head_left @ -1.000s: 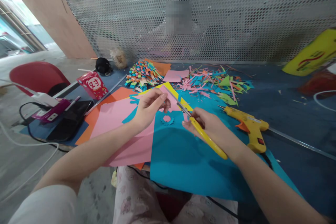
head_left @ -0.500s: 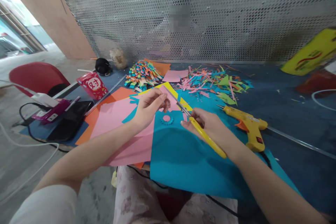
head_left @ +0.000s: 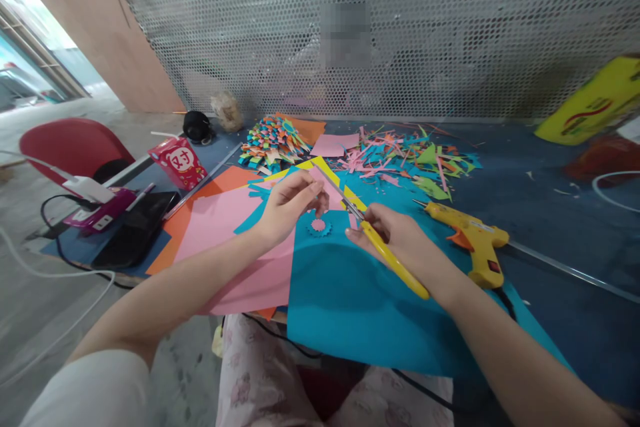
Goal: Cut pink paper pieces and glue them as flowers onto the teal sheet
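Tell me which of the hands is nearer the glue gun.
Right. The right hand is just left of the glue gun; the left hand is farther left.

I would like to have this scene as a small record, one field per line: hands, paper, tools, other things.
Left hand: fingers bent, over the papers; whether it holds anything is unclear
Right hand: holds yellow-handled scissors
Sheets: pink sheet, left of blue sheet
Small piece: notched blue ring with pink centre
Glue gun: right of right hand
Farther back: cut paper strips
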A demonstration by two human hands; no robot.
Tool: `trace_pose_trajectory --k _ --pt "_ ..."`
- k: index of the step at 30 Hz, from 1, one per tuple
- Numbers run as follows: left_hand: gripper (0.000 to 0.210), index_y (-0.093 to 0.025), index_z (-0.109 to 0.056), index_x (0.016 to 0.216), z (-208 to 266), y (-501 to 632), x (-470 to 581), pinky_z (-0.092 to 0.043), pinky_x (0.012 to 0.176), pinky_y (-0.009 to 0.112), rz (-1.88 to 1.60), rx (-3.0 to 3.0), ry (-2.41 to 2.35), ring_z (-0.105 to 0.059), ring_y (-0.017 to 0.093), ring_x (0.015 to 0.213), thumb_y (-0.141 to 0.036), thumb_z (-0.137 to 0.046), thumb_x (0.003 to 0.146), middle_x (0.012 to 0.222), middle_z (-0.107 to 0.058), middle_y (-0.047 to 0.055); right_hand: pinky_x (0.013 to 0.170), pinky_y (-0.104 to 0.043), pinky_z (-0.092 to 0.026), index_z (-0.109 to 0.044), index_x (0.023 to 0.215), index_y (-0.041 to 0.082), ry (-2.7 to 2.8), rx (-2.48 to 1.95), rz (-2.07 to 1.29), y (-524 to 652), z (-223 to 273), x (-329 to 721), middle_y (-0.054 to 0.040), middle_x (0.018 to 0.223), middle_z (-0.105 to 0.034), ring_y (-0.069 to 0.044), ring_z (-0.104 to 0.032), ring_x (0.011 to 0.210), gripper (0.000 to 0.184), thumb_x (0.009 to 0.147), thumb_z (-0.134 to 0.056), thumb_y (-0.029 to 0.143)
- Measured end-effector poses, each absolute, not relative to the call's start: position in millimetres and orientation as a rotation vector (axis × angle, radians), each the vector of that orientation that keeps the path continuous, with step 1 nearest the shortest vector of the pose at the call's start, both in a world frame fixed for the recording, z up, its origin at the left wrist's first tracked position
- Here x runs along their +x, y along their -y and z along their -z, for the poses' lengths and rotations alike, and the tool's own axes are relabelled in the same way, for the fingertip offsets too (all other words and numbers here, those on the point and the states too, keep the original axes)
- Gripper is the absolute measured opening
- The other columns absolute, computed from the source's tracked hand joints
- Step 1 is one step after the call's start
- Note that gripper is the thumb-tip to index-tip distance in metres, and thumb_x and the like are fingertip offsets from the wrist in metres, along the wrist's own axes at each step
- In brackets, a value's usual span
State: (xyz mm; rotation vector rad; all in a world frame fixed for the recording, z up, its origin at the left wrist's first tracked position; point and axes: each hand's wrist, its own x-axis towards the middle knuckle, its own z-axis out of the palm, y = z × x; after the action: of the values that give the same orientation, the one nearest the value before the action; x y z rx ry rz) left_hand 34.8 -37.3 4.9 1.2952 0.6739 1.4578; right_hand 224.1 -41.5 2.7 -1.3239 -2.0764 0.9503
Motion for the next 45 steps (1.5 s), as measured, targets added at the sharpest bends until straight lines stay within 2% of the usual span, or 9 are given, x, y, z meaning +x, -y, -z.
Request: trace_pose_trajectory --k 6,15,33,45 --pt "0.027 -0.017 -0.054 0.067 -3.2 37.3 32.5 -0.045 0.048 0.019 -1.450 1.306 -0.643 -0.057 0.007 0.050 -0.037 -0.069 0.075 0.057 -0.059 -0.004 0.044 -0.024 -0.025 -0.037 0.067 0.023 2.063 -1.343 -0.948 44.4 -5.9 223.9 0.0052 0.053 -0.039 -0.010 -0.034 0.047 0.048 0.068 -0.056 0.068" --pt "0.029 -0.017 -0.052 0.067 -4.6 37.6 31.4 -0.046 0.048 0.021 -1.465 1.319 -0.670 -0.057 0.008 0.050 -0.038 -0.069 0.075 0.058 -0.058 -0.004 0.043 -0.024 -0.028 -0.038 0.071 0.023 2.053 -1.326 -1.022 42.3 -3.1 224.8 0.0056 0.054 -0.041 -0.010 -0.036 0.046 0.046 0.069 -0.058 0.065" --pt "0.023 -0.017 -0.055 0.067 -4.0 36.4 30.0 -0.045 0.048 0.019 -1.479 1.312 -0.630 -0.058 0.007 0.050 -0.033 -0.069 0.077 0.057 -0.058 -0.004 0.049 -0.024 -0.033 -0.040 0.072 0.022 2.013 -1.302 -1.086 44.7 -4.3 223.8 0.0036 0.062 -0.046 -0.012 -0.042 0.057 0.043 0.068 -0.059 0.061" --pt "0.025 -0.016 -0.054 0.068 -2.4 36.0 30.5 -0.045 0.048 0.019 -1.473 1.313 -0.669 -0.058 0.007 0.051 -0.035 -0.068 0.077 0.058 -0.059 -0.004 0.047 -0.023 -0.029 -0.039 0.068 0.022 2.007 -1.345 -1.031 43.0 -1.7 221.8 0.0038 0.058 -0.044 -0.011 -0.037 0.055 0.046 0.065 -0.058 0.065"
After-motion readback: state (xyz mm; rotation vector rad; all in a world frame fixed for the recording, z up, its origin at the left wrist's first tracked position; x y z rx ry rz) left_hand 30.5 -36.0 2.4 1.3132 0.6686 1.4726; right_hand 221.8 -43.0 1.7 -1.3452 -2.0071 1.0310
